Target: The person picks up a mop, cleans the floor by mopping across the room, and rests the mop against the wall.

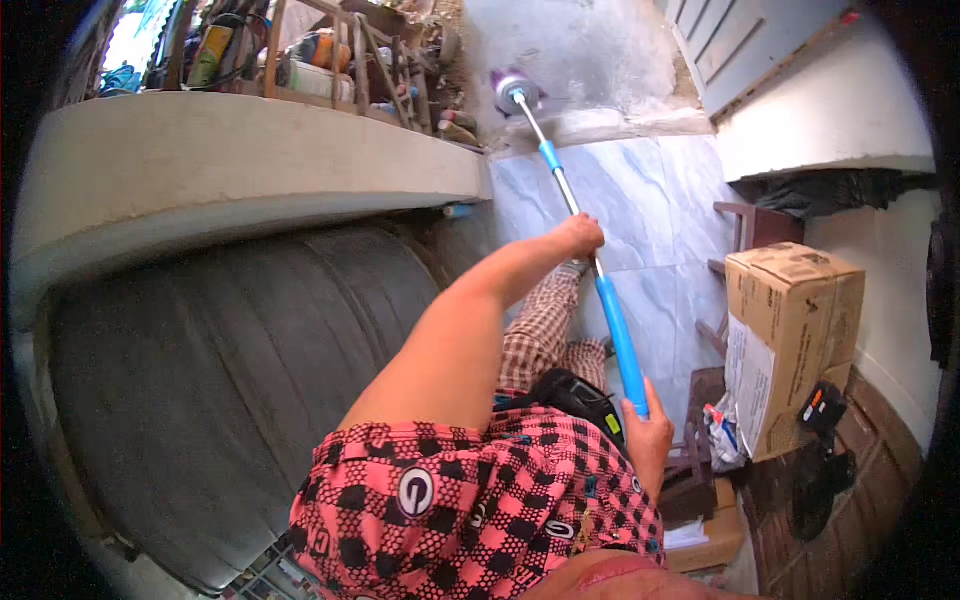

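Observation:
A spin mop with a steel pole and blue grips (621,337) runs from near my waist up to the top of the view. My left hand (581,235) is closed around the steel pole at its middle. At the pole's lower end, my right hand (646,427) holds the end of the long blue grip. The round mop head (517,91), with purple fringe, rests on the rough concrete floor (592,52) beyond the doorway edge. Grey marble-look tiles (637,195) lie between my feet and that concrete.
A large cardboard box (787,337) stands at right near dark wooden furniture (877,487). A low wall (255,150) and a dark covered surface (225,360) bound the left. A grey door (757,45) is at top right; bottles and clutter (322,75) lie behind the wall.

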A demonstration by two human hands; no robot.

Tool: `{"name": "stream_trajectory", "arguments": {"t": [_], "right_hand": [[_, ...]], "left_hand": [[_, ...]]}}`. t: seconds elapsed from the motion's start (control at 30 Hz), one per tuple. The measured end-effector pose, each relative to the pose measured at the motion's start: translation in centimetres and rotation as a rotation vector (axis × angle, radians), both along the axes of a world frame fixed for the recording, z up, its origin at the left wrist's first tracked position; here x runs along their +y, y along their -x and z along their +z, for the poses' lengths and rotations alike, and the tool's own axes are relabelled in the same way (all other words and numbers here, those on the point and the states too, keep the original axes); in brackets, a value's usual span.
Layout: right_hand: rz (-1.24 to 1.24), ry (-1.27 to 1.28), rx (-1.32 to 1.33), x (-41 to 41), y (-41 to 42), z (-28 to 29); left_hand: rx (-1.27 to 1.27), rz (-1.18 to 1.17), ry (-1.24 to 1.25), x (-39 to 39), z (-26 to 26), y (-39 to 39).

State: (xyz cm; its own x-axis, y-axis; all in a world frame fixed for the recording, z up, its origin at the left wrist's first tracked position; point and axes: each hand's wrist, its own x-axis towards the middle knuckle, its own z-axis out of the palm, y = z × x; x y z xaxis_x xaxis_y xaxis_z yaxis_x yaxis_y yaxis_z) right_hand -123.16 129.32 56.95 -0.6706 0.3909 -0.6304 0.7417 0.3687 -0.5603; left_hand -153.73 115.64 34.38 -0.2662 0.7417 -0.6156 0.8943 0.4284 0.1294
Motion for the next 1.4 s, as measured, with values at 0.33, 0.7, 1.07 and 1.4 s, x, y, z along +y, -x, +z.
{"name": "stream_trajectory", "arguments": {"t": [0.33, 0.7, 1.07, 1.4], "right_hand": [[-0.082, -0.047, -0.055, 7.2, -4.3, 12.5], [-0.471, -0.091, -0.651, 1.1, -11.8, 23.8], [-0.894, 0.005, -0.455, -5.5, -12.1, 13.2], [-0.836, 0.159, -0.346, -6.5, 1.4, 4.2]], "left_hand": [[-0.360, -0.213, -0.328, 9.3, 8.3, -5.7], [-0.870, -0.724, -0.228, 14.1, 8.4, -21.1], [-0.877, -0.833, -0.073, 16.9, -0.2, -17.8], [-0.277, -0.656, -0.399, 15.4, -5.2, -5.2]]}}
